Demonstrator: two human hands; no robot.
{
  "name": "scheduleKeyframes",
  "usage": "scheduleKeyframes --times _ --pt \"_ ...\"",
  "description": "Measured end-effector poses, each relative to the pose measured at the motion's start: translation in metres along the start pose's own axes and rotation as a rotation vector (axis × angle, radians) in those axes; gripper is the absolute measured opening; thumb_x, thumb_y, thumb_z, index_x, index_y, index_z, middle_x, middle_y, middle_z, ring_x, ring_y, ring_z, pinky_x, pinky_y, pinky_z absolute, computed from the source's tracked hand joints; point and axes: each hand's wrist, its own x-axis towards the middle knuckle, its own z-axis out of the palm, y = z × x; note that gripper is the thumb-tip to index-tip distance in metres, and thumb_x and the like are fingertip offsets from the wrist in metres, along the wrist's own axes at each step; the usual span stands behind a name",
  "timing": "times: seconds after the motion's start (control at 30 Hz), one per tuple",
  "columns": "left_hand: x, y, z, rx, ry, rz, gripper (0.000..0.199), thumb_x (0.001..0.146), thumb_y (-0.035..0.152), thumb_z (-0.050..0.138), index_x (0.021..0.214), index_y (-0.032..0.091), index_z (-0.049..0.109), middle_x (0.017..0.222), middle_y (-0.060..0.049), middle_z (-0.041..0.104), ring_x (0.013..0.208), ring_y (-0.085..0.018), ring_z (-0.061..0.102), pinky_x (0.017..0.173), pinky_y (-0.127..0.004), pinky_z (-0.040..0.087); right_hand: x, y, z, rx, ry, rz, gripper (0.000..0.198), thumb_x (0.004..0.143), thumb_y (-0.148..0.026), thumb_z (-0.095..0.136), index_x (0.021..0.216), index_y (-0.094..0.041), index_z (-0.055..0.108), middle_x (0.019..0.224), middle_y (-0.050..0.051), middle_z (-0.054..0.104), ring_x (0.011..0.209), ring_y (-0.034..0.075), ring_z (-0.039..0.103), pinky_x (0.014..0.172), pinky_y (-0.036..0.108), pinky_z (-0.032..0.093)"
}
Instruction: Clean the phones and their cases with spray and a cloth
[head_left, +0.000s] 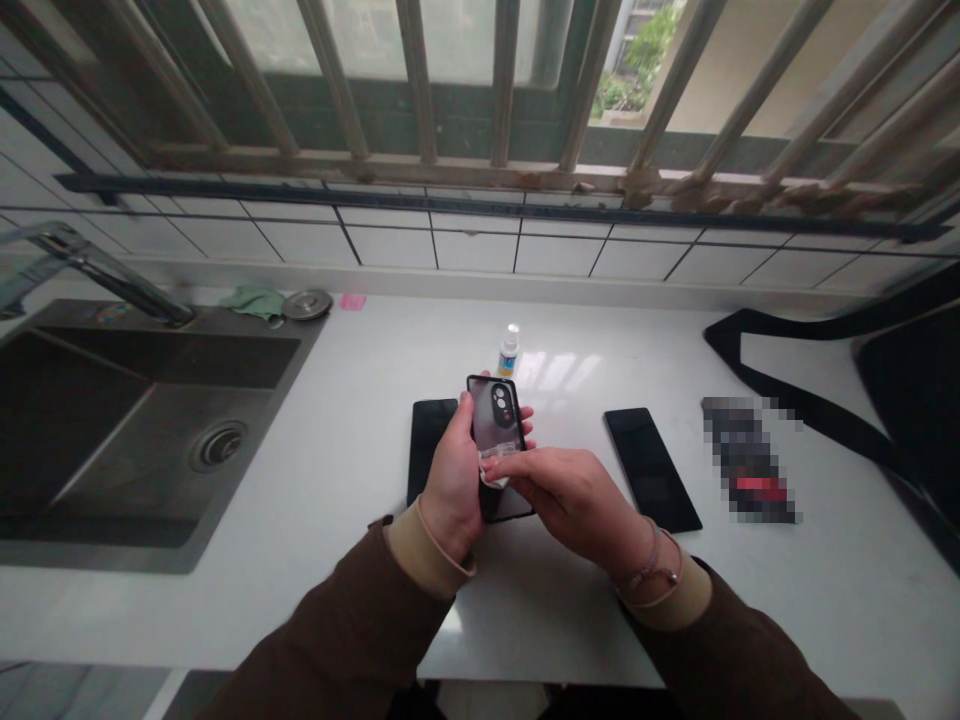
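Phone case [489, 415] with a dark rim and smoky back lies at the centre of the head view, above the table [300, 600], tilted in the left hand [454, 485], whose thumb and fingers wrap its edges. The right hand [577, 500] holds a white wipe [493, 483], fingers bunched, pressed against the lower back. Around the case, a small bottle [508, 352] stands at 12 o'clock, one dark phone [652, 470] lies at 3 o'clock, and a dark slab [429, 425] at 9 o'clock, partly covered by the left hand. The case looks light and somewhat flexible, probably slick across its smooth back; the long side rims seem the surest hold.
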Motion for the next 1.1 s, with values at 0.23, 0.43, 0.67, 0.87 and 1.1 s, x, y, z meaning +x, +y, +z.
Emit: scheduleKeyframes --times 0.23,0.43,0.67,0.87,1.1 --pt "0.005 0.015 -0.004 0.053 0.055 0.040 0.060 0.113 0.058 0.041 0.150 0.017 0.065 0.111 -0.017 0.083 0.073 -0.022 0.078 0.069 -0.034 0.066 0.003 -0.010 -0.008 0.208 -0.151 0.045 0.020 0.110 -0.020 0.065 0.124 -0.026 0.078 0.115 0.002 0.087 0.105 0.019 0.085 0.093 0.030 0.067" --pt "0.003 0.016 0.003 -0.005 -0.019 -0.030 0.056 0.115 0.054 0.038 0.139 0.017 0.072 0.103 -0.016 0.084 0.081 -0.025 0.081 0.074 -0.037 0.068 0.000 0.000 -0.006 0.432 0.148 0.319 0.021 0.112 -0.034 0.063 0.116 -0.025 0.082 0.111 0.005 0.086 0.099 0.019 0.082 0.089 0.034 0.067" --pt "0.000 0.003 0.007 0.115 -0.092 -0.130 0.058 0.115 0.052 0.043 0.127 0.007 0.078 0.110 -0.021 0.084 0.092 -0.027 0.082 0.088 -0.040 0.068 0.000 0.015 -0.023 0.037 0.737 0.464 0.026 0.112 -0.038 0.062 0.124 -0.025 0.080 0.119 0.008 0.084 0.109 0.024 0.081 0.097 0.044 0.069" --pt "-0.001 -0.008 0.008 -0.015 -0.115 -0.172 0.051 0.116 0.048 0.044 0.132 0.013 0.077 0.115 -0.016 0.084 0.097 -0.023 0.081 0.096 -0.036 0.066 0.000 0.014 -0.012 -0.155 0.185 0.051 0.037 0.112 -0.014 0.054 0.142 -0.024 0.073 0.144 0.008 0.077 0.131 0.021 0.076 0.115 0.039 0.063" --pt "0.007 0.015 0.003 0.034 0.131 0.100 0.058 0.114 0.058 0.044 0.135 0.013 0.074 0.100 -0.015 0.084 0.075 -0.021 0.079 0.073 -0.032 0.066 -0.001 0.003 0.000 0.118 -0.103 0.044 0.037 0.110 -0.014 0.061 0.141 -0.029 0.072 0.135 0.002 0.082 0.118 0.018 0.082 0.104 0.033 0.069"
